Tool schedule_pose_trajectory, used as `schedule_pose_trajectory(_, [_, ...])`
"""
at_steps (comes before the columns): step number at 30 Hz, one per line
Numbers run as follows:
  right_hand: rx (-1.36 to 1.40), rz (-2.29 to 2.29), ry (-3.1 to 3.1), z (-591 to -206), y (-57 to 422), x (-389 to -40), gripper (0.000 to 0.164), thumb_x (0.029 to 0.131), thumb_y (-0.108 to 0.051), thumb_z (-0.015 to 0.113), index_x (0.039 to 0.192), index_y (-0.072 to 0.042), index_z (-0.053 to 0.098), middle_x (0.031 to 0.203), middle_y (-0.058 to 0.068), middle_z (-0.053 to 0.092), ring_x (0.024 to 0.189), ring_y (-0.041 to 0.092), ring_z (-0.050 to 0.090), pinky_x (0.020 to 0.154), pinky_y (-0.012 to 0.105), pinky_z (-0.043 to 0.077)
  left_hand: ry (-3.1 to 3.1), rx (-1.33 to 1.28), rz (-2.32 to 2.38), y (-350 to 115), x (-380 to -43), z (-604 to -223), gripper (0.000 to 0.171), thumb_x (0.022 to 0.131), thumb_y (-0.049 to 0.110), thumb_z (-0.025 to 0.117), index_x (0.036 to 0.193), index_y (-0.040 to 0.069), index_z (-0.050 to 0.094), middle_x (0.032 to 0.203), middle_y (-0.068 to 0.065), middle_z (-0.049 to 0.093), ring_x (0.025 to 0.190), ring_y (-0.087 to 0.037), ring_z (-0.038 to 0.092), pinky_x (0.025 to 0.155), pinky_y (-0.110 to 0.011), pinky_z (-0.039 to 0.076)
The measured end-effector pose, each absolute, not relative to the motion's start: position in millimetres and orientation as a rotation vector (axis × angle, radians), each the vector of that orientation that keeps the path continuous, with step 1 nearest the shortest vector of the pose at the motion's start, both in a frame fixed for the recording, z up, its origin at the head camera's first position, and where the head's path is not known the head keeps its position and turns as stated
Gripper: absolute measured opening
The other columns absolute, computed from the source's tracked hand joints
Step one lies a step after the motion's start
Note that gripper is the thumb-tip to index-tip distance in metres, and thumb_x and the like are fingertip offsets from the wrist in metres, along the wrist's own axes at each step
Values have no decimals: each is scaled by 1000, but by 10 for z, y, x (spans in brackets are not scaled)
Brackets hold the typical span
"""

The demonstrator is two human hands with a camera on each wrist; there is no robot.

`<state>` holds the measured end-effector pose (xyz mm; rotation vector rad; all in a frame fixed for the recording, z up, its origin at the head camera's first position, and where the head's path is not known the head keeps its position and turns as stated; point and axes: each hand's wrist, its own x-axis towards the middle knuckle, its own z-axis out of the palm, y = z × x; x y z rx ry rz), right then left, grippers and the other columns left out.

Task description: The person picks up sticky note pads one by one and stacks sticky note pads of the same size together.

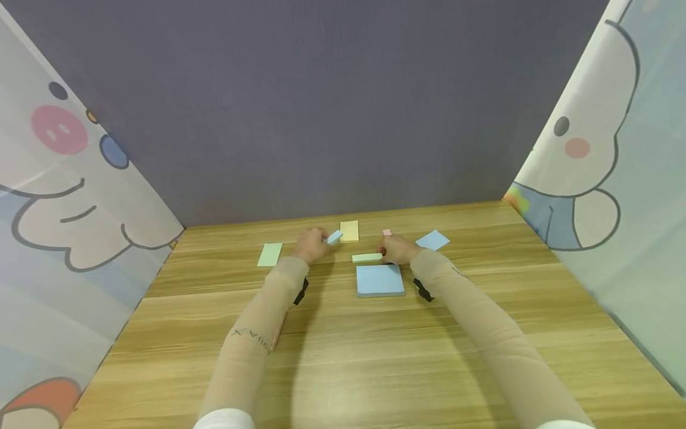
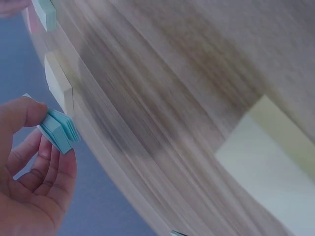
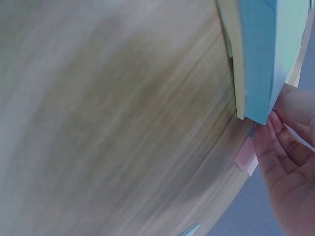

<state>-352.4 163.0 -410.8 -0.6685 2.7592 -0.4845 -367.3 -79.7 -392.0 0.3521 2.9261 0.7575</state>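
My left hand pinches a small light blue sticky-note pad between thumb and fingers, above the table. In the left wrist view that pad has its sheets partly separated at one end. My right hand pinches one end of a narrow light green sticky-note pad. Just in front of this hand lies a larger blue pad. Seen from the right wrist, the fingers and thumb meet at the green pad's corner, close beside the blue pad.
On the wooden table lie a green pad at left, a yellow pad at the back, a pink pad partly behind my right hand, and a blue pad at right. A pink edge shows beside my left forearm. Panels enclose the table.
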Motion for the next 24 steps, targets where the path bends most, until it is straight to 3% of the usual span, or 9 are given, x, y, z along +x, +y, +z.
schedule_pose_trajectory(11, [-673,-472,2772,-4092,1627,-3513,28,83,-13,65,107,0,64,96,9,64,84,17,55,76,31,48,2909,466,676,-716,-3640,-3917,28,81,11,63,109,5,64,102,-10,65,92,-25,58,85,-38,47])
schedule_pose_trajectory(24, [-674,-481,2771,-4101,1644,-3516,32,83,-13,65,110,3,62,95,9,63,85,18,57,79,32,49,2881,569,672,-621,-3617,-3953,30,80,12,66,110,5,64,102,-9,65,90,-23,58,83,-34,48])
